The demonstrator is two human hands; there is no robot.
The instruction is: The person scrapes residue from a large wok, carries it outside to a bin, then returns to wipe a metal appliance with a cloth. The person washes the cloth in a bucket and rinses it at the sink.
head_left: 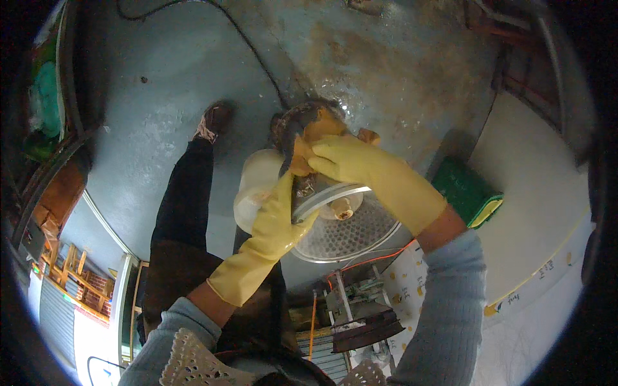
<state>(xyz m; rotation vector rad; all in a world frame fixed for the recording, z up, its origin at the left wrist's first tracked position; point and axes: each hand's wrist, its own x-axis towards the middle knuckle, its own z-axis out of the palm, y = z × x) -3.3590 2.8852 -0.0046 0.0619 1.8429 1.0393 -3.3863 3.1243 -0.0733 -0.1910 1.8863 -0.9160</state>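
My left hand (277, 217), in a yellow rubber glove, grips the near left rim of a round metal bowl (357, 236) with a perforated wall. Its thumb is over the rim. At the bowl's middle is a pale hub (343, 208) with a brownish, stained end. My right hand (362, 157), gloved the same way, has its fingers closed over a limp orange-brown piece (323, 126), whose material is unclear. That piece lies against a dark, dirty machine body (297, 120), mostly hidden by my hands. Beside my left hand stands a whitish cylindrical container (258, 178).
A black cable (251, 46) runs over the wet, stained grey floor (145, 120) to the machine. My shoe (217, 118) is left of it. A green box-like object (463, 190) stands on the right near a pale panel (521, 193). An orange cord (372, 258) passes behind the bowl near a metal frame (362, 313).
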